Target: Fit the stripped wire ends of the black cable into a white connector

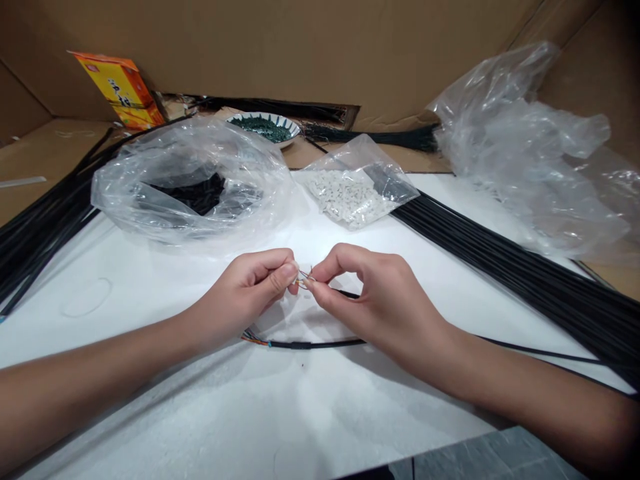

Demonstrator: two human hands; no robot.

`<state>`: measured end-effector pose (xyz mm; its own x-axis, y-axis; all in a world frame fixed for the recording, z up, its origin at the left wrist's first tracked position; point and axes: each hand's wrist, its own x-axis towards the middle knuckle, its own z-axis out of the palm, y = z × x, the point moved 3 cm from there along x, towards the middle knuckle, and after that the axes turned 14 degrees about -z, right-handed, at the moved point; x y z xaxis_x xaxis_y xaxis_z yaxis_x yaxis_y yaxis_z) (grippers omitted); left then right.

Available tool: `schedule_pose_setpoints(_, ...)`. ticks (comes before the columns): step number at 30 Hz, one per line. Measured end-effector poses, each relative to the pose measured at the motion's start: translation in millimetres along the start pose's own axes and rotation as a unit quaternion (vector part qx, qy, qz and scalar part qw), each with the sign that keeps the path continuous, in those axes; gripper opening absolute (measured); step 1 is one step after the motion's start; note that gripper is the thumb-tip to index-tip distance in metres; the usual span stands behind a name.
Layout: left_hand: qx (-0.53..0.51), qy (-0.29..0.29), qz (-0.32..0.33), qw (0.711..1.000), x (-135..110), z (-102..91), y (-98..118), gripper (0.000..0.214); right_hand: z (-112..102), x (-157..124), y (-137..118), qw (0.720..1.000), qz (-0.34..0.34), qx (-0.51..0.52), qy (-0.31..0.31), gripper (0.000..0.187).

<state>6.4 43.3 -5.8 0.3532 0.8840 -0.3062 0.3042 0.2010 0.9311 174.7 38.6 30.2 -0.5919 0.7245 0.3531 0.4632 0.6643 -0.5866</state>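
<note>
A black cable [347, 293] lies lengthwise left to right above the white sheet [150, 413], its stripped end pointing left. The left hand [245, 293] and right hand [380, 300] are nearly closed, each pinching its fine coloured wires [304, 279]. A second black cable [310, 344] lies nearer, stripped end also leftward. One bowl of green granules [263, 128] and one bag of white pellets [345, 193] sit farther off.
</note>
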Motion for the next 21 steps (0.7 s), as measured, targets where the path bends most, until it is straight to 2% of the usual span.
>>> schedule_pose_setpoints(21, 0.016, 0.0, -0.013, 1.0, -1.4, -1.0, -0.4, 0.041, -0.9, 1.8, -2.8, 1.0, 0.008, -0.023, -0.014, 0.013)
